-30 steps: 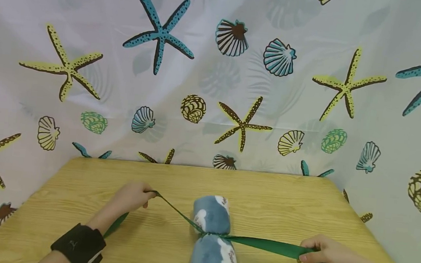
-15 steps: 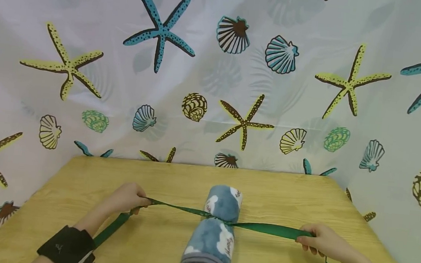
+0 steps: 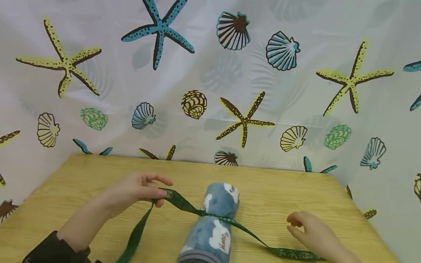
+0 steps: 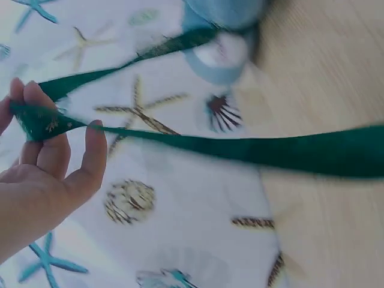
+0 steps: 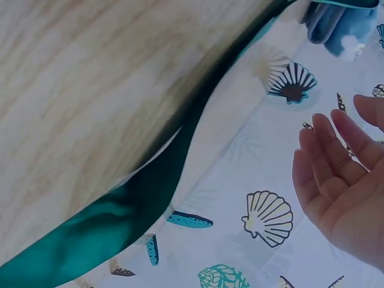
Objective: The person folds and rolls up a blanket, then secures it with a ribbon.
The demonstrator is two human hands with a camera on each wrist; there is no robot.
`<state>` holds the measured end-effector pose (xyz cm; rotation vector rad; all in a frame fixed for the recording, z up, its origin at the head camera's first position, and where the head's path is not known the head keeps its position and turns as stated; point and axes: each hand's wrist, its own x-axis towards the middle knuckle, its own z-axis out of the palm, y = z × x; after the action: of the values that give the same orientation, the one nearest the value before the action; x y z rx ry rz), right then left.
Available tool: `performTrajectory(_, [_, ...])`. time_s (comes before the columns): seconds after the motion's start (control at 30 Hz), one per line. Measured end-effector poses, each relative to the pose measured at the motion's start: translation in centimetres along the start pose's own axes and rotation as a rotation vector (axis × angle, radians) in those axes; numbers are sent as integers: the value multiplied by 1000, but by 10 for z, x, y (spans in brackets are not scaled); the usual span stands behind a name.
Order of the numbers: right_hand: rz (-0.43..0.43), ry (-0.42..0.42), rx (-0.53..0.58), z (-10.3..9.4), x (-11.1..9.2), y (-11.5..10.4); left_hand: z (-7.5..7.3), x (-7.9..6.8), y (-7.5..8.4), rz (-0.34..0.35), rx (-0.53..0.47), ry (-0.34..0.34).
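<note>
A rolled blue towel (image 3: 206, 235) with white cloud shapes and lettering lies on the wooden table, its spiral end toward me. Around its middle passes a green ribbon (image 3: 182, 203), narrowing the roll there. To the left of the towel, my left hand (image 3: 132, 194) holds the ribbon's left length between thumb and fingers, and a tail hangs below. The left wrist view has the ribbon (image 4: 240, 147) crossing the fingers. My right hand (image 3: 316, 232) is raised at the right with loosely bent fingers and nothing in them. Beneath it, the ribbon's right length (image 5: 138, 207) lies slack.
The wooden table (image 3: 273, 192) extends behind and to both sides of the towel. A white curtain (image 3: 201, 71) printed with starfish and shells encloses the table at the back and sides. Dark bands (image 3: 54, 252) circle both wrists.
My right hand has let go of the ribbon, whose right length has dropped to the table. The left hand has moved slightly right, fingers less curled. The towel shifted away from me early on.
</note>
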<state>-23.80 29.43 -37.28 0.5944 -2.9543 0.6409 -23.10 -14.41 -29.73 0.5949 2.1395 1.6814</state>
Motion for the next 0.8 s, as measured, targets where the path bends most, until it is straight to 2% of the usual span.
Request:
performTrajectory(0.1, [-5,16,17,-3,-1,-3,25,-9,19,64,-87,-73])
performTrajectory(0.2, [-3,35,28,-6,-1,-4,54,-12,40,119,-76,-179])
performTrajectory(0.3, [-3,41,40,-5,0,-5,78,-11,58,149,69,-311])
performTrajectory(0.37, [-1,48,47,-6,-1,-3,89,-5,68,191,181,-420])
performTrajectory(0.43, [3,62,52,-7,-2,-1,96,2,75,231,253,-518])
performTrajectory(0.5, [7,79,54,-8,-4,0,101,9,77,253,284,-555])
performTrajectory(0.53, [10,85,56,-8,-5,1,102,13,77,254,310,-545])
performTrajectory(0.6, [14,98,54,-8,-7,2,102,19,71,235,380,-477])
performTrajectory(0.7, [18,109,45,-9,-9,3,94,29,54,198,496,-310])
performTrajectory(0.8, [8,117,25,-7,-9,-3,73,39,33,189,588,-143])
